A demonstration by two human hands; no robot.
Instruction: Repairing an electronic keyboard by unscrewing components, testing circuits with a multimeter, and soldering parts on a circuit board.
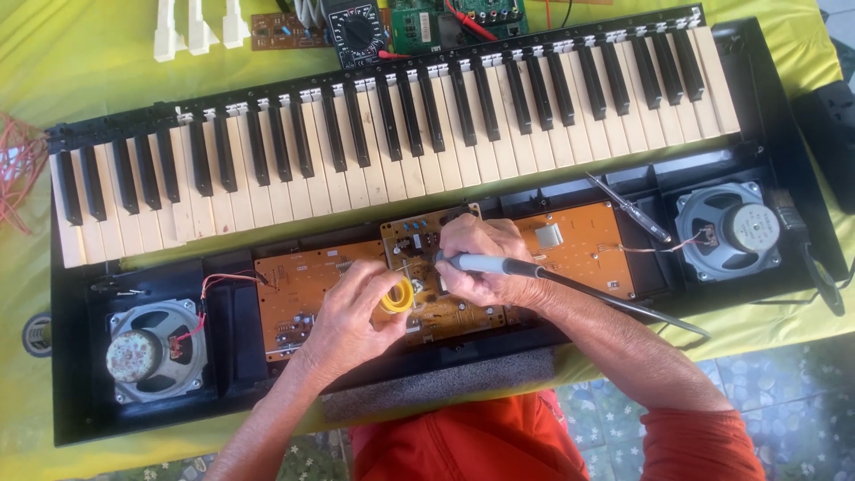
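An opened electronic keyboard [401, 134] lies on a yellow-green cloth, its brown circuit boards [298, 289] exposed. My right hand [481, 258] is closed around a grey-handled soldering iron [490, 264], its tip down over the middle board. My left hand [352, 312] grips a small yellow spool of solder [398, 296] just left of the iron's tip. Both hands meet over the central board.
Round speakers sit at the left [156, 349] and right [726, 230] ends of the case. A screwdriver [628, 207] lies on the right board. A multimeter [356, 34], loose boards and white keys [198, 27] lie behind the keyboard. Red wire [18, 165] sits at far left.
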